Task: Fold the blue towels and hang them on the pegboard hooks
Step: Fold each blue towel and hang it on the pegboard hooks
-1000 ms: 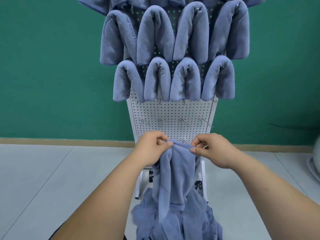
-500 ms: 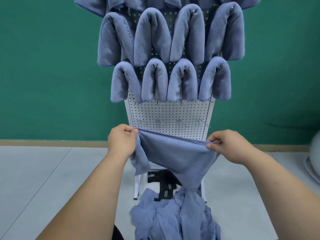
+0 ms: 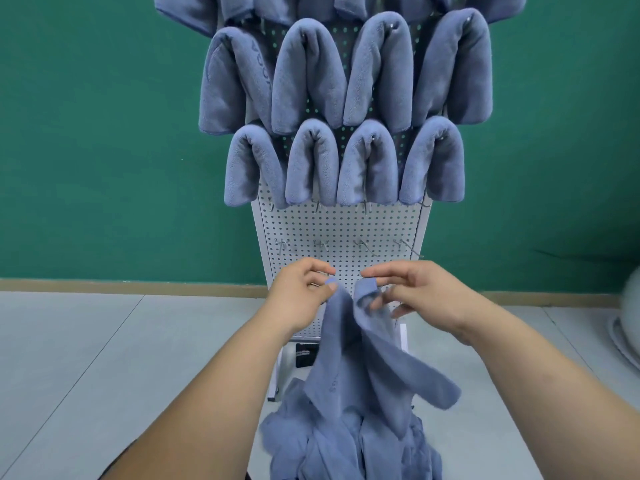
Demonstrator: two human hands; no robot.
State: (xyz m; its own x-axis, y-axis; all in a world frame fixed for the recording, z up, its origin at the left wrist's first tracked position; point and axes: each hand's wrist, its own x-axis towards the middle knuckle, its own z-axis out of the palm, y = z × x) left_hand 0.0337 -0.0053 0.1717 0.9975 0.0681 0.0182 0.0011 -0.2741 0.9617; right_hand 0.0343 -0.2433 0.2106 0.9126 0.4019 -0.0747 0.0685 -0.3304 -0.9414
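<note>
**Towel pinched at both corners, hooks just above**

The towel (image 3: pixel 344 358) is pinched at its top corners by the left hand (image 3: pixel 303 294) and the right hand (image 3: pixel 417 292), with the other fingers left loose. It's hung long-ways down onto the pile (image 3: pixel 329 448). Empty hooks (image 3: pixel 362 245) are found just above, about equally near both hands. Embossed lettering on the hung towels (image 3: pixel 311 74) can't be read.

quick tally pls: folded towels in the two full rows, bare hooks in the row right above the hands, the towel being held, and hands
folded towels: 8
bare hooks: 4
held towel: 1
hands: 2, left hand and right hand
total: 15
</note>
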